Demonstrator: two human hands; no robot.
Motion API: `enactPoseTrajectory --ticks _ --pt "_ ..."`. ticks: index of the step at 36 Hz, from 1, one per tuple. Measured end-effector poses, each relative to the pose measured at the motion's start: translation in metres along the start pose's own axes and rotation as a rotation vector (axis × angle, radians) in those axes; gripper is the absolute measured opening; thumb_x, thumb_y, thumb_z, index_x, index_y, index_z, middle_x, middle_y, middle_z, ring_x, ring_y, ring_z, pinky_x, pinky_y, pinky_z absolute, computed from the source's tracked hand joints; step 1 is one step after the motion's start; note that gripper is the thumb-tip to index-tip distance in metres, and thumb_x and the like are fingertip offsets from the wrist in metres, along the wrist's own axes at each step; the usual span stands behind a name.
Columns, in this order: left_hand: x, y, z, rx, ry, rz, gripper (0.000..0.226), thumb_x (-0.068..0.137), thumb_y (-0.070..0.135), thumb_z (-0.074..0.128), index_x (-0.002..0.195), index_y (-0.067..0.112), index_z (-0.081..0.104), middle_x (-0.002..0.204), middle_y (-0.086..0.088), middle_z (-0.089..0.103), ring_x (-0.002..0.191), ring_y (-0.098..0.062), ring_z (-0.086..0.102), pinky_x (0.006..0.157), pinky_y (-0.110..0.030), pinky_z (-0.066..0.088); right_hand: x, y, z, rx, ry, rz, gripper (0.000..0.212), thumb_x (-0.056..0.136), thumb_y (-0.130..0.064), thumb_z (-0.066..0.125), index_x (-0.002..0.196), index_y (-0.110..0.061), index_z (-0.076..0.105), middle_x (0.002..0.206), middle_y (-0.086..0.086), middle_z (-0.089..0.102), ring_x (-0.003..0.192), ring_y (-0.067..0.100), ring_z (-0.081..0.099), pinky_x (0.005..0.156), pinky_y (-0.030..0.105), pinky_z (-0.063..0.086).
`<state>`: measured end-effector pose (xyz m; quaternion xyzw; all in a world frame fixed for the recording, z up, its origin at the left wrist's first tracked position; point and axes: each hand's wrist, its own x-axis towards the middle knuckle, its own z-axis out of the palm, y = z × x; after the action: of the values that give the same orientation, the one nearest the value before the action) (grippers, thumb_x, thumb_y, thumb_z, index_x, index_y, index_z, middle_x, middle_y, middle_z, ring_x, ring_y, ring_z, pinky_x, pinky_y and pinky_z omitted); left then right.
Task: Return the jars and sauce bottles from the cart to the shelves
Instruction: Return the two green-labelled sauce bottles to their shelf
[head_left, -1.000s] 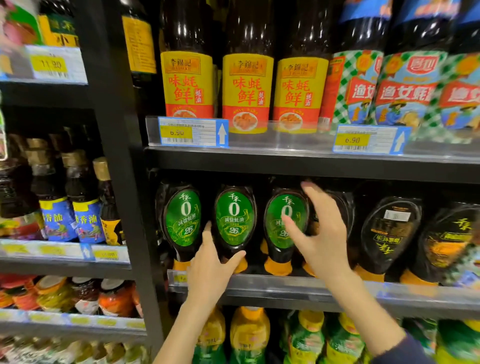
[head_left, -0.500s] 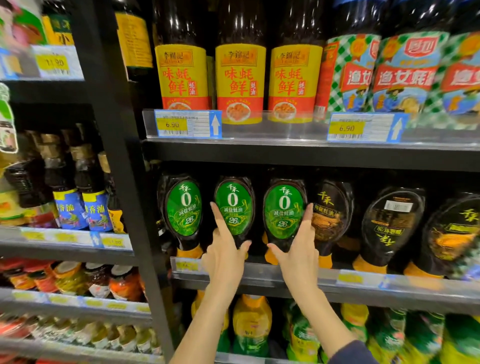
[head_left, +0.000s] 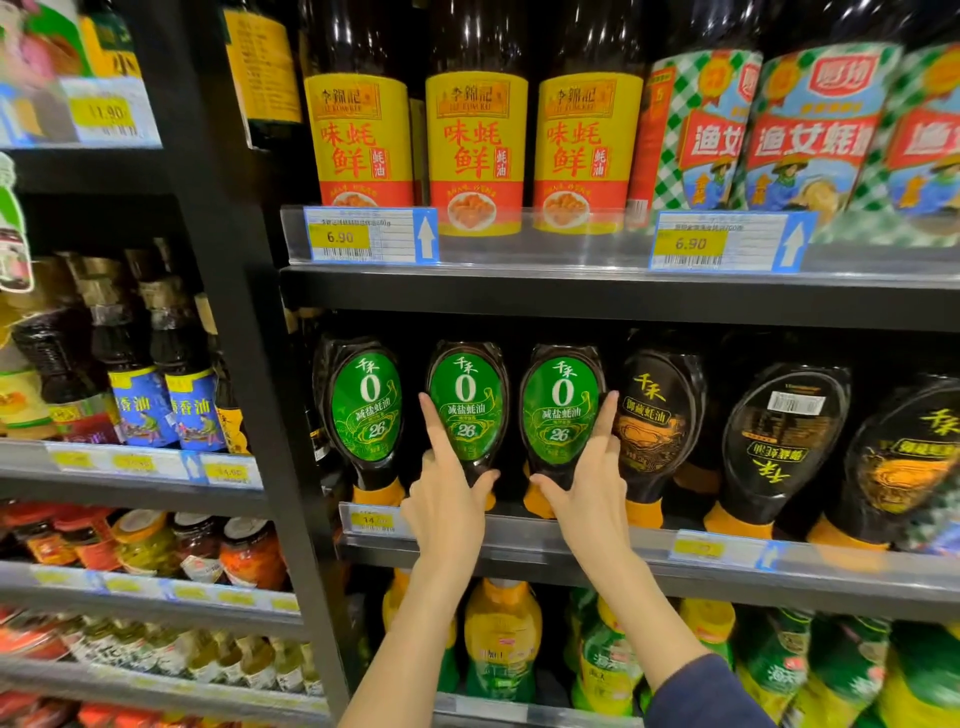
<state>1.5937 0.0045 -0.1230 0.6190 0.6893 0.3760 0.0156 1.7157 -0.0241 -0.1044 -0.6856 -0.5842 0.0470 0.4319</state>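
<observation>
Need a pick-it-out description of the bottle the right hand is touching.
Middle shelf, under the yellow-labelled bottles: a row of upside-down dark squeeze bottles on orange caps. It is the third green-label bottle from the black upright, touched by the right hand; its right neighbour wears a black-and-gold label.

Head view faces the shelves (head_left: 623, 299) close up.
</observation>
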Motion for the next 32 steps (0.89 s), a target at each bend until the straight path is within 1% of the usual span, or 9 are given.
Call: enactPoseTrajectory --ticks 6,9,13,17,20,24,28,30,32 --pt "0.002 0.0 -0.001 0.0 -0.03 0.008 0.115 0.082 0.049 0.063 0.131 0.031 -0.039 0.122 -0.008 0.061 0.092 -0.022 0.066 0.065 -0.029 0.046 -0.002 -0.001 0.003 -0.015 0.034 -0.002 0.116 0.081 -0.024 0.07 0.128 -0.03 -0.036 0.139 0.013 0.035 0.109 0.029 0.059 0.093 0.042 0.045" --pt "0.002 0.002 -0.002 -0.023 -0.04 -0.002 0.114 0.083 0.046 0.063 0.13 0.031 -0.04 0.125 -0.009 0.059 0.096 -0.024 0.065 0.071 -0.033 0.048 -0.002 -0.001 0.003 -0.009 0.042 -0.007 0.116 0.081 -0.024 0.07 0.129 -0.031 -0.035 0.139 0.013 0.035 0.108 0.029 0.06 0.092 0.043 0.046" --pt "0.001 0.003 -0.004 -0.018 -0.032 -0.004 0.115 0.082 0.047 0.063 0.13 0.03 -0.04 0.125 -0.01 0.059 0.093 -0.023 0.066 0.068 -0.033 0.05 -0.003 0.001 0.001 -0.009 0.042 -0.014 0.115 0.081 -0.025 0.07 0.129 -0.031 -0.035 0.14 0.013 0.035 0.108 0.029 0.06 0.091 0.043 0.047" --pt "0.002 0.001 -0.007 -0.036 -0.073 0.019 0.116 0.082 0.047 0.064 0.131 0.03 -0.04 0.13 -0.013 0.055 0.096 -0.026 0.066 0.074 -0.037 0.054 -0.005 0.002 -0.001 0.018 0.038 -0.027 0.114 0.082 -0.02 0.07 0.131 -0.032 -0.033 0.142 0.013 0.034 0.111 0.03 0.058 0.09 0.044 0.047" --pt "0.002 -0.003 -0.011 -0.096 -0.126 0.05 0.115 0.083 0.043 0.065 0.13 0.033 -0.04 0.132 -0.015 0.051 0.101 -0.029 0.063 0.08 -0.04 0.053 -0.007 0.003 -0.006 0.02 0.006 -0.018 0.114 0.082 -0.018 0.069 0.134 -0.032 -0.031 0.143 0.011 0.034 0.114 0.031 0.056 0.092 0.045 0.046" --pt "-0.001 -0.011 -0.023 -0.171 -0.169 0.086 0.113 0.084 0.034 0.066 0.137 0.03 -0.033 0.129 -0.018 0.051 0.104 -0.031 0.061 0.086 -0.04 0.052 -0.01 0.004 -0.015 0.0 -0.068 0.005 0.107 0.082 -0.021 0.07 0.147 -0.021 -0.016 0.146 0.01 0.031 0.122 0.032 0.05 0.096 0.045 0.043" --pt "-0.008 -0.02 -0.036 -0.294 -0.239 0.145 0.103 0.086 0.026 0.064 0.146 0.025 -0.02 0.141 -0.015 0.039 0.119 -0.028 0.052 0.095 -0.039 0.045 -0.017 0.006 -0.026 -0.017 -0.091 -0.012 0.099 0.081 -0.024 0.071 0.149 -0.015 0.0 0.137 0.012 0.039 0.121 0.031 0.05 0.093 0.043 0.044" --pt "-0.01 -0.026 -0.042 -0.309 -0.302 0.204 0.099 0.088 0.026 0.063 0.147 0.023 -0.016 0.15 -0.011 0.028 0.13 -0.025 0.042 0.1 -0.037 0.041 -0.022 0.006 -0.033 -0.037 -0.097 -0.024 0.092 0.08 -0.028 0.071 0.148 -0.016 0.01 0.131 0.012 0.043 0.118 0.032 0.05 0.09 0.044 0.045" --pt "-0.012 -0.035 -0.052 -0.305 -0.397 0.26 0.092 0.089 0.029 0.06 0.149 0.022 -0.009 0.157 -0.003 0.014 0.141 -0.02 0.025 0.109 -0.032 0.03 -0.027 0.003 -0.039 -0.083 -0.118 -0.049 0.085 0.08 -0.03 0.07 0.146 -0.014 0.018 0.131 0.011 0.044 0.121 0.03 0.047 0.09 0.041 0.043"
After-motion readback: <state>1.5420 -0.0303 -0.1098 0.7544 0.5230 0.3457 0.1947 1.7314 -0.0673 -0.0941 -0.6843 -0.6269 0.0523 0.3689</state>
